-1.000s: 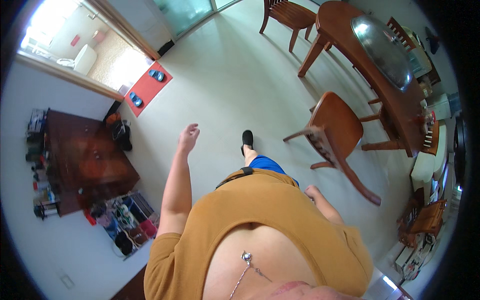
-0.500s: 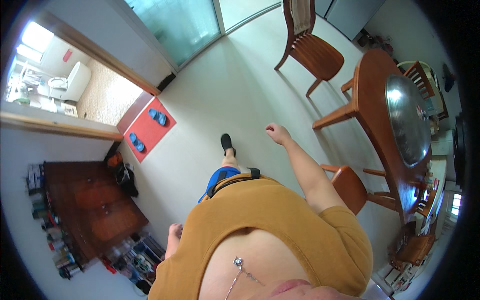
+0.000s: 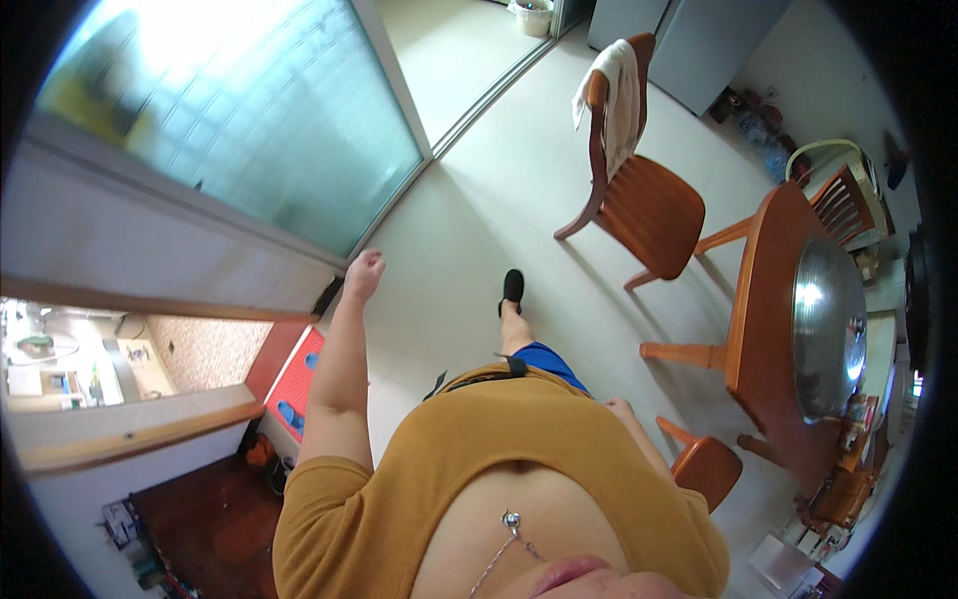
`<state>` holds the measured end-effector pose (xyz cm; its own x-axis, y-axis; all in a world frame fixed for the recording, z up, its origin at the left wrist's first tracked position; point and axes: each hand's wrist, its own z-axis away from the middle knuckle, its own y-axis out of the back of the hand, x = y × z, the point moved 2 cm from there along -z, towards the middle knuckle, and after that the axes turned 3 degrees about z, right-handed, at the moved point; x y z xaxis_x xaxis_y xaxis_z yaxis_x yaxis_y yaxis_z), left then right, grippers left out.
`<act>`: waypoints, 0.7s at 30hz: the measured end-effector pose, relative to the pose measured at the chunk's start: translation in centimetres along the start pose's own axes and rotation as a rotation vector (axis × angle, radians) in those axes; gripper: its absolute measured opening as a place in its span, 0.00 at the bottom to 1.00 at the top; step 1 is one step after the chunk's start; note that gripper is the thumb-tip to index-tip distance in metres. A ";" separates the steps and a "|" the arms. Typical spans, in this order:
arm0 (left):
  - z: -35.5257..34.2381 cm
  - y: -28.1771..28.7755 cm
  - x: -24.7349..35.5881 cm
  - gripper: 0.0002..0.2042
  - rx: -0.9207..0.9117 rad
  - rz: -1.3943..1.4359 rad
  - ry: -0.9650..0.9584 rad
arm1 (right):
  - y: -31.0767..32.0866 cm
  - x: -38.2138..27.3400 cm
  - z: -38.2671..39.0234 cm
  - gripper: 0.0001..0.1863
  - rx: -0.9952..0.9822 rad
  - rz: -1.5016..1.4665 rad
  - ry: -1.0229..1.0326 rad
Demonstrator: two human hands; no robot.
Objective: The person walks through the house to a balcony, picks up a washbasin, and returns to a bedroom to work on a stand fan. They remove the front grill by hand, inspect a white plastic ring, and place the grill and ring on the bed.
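Pale, smooth floor fills the middle of my view, with the wearer's black shoe on it. Upper left: a frosted glass door in a metal frame. Below it, a doorway opens onto a tiled floor; a red mat lies at its sill, bearing blue slippers. On the right I log a wooden table and a chair with a white cloth draped over its backrest.

Containers: a white bin stands beyond the door track; its contents are too small for me to identify. A large, shiny dome cover rests on the table; I cannot tell what is under it.

Hands: the left hand hangs in front of the body, fingers curled into a loose fist; in view, the glass door is nearest. The right hand is partly hidden by the brown shirt; I cannot tell whether it is clenched or released. Nearest it is a second chair, partly covered by the forearm and sleeve. Lower left, sleeve and dark lens rim cut off a red-brown cabinet.
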<state>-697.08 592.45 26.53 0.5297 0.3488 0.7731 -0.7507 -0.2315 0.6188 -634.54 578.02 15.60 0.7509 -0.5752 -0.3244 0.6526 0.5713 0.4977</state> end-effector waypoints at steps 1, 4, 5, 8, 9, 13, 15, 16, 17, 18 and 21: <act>-3.1 -0.6 2.7 0.16 -0.022 0.068 -0.029 | 1.6 -1.5 -1.3 0.10 -0.057 0.147 -0.039; -10.5 -4.2 6.5 0.16 -0.103 0.006 -0.056 | 6.2 -8.9 -9.8 0.09 -0.129 0.380 -0.009; -11.7 -4.3 5.3 0.16 -0.186 -0.046 0.049 | 7.5 -12.6 -13.0 0.09 -0.162 0.472 0.078; -14.1 -4.9 0.7 0.19 -0.440 -0.303 0.183 | 11.9 -29.5 -21.5 0.15 0.000 0.319 0.360; -13.7 -4.2 -3.2 0.17 -0.376 -0.326 0.208 | 14.9 -40.1 -19.1 0.12 0.032 0.180 0.669; -12.6 -2.9 -12.6 0.11 -0.316 0.031 0.873 | 22.4 -67.1 -14.1 0.15 -0.104 -0.059 1.052; -13.5 -2.9 -16.5 0.10 -0.297 0.038 1.130 | 25.5 -75.7 -14.1 0.14 -0.190 -0.104 1.165; -16.0 -3.3 -15.6 0.10 -0.330 0.043 1.156 | 26.2 -79.0 -14.9 0.14 -0.187 -0.060 1.182; -19.4 -3.8 -14.4 0.11 -0.378 0.035 1.153 | 26.7 -81.3 -16.7 0.13 -0.159 0.016 1.195; -23.6 -4.5 -13.2 0.11 -0.436 -0.002 1.087 | 27.1 -83.8 -18.5 0.13 -0.143 0.093 1.221; -40.3 -7.7 -8.1 0.12 -0.585 -0.220 0.690 | 28.5 -85.2 -28.5 0.17 -0.169 0.222 1.055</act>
<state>-711.46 628.05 9.90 0.4727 0.8367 0.2766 -0.8402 0.3333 0.4277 -677.03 659.96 34.52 0.5092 0.2965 -0.8080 0.4369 0.7198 0.5395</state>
